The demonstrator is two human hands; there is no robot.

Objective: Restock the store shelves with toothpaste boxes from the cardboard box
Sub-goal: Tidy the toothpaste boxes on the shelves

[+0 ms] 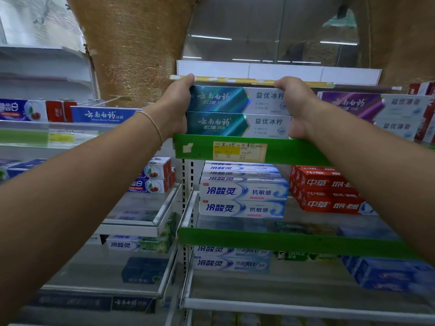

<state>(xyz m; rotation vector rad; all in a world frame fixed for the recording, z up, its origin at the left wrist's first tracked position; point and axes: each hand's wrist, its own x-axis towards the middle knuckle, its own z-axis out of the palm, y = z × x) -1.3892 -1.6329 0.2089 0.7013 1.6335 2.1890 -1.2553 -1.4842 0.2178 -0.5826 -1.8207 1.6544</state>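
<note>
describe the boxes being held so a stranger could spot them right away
Find the green shelf edge with the yellow price label at the upper middle of the store rack. Directly above it, two long teal-and-white toothpaste boxes lie stacked one on the other, the left hand and right hand curled round their ends. Their shiny teal half sets them apart from the purple-and-white toothpaste boxes to their right.

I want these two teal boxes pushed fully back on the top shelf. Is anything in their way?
Nothing visible blocks them. The left hand and right hand grip the ends of the stacked teal boxes above the green shelf edge. The space behind them is hidden.
</note>
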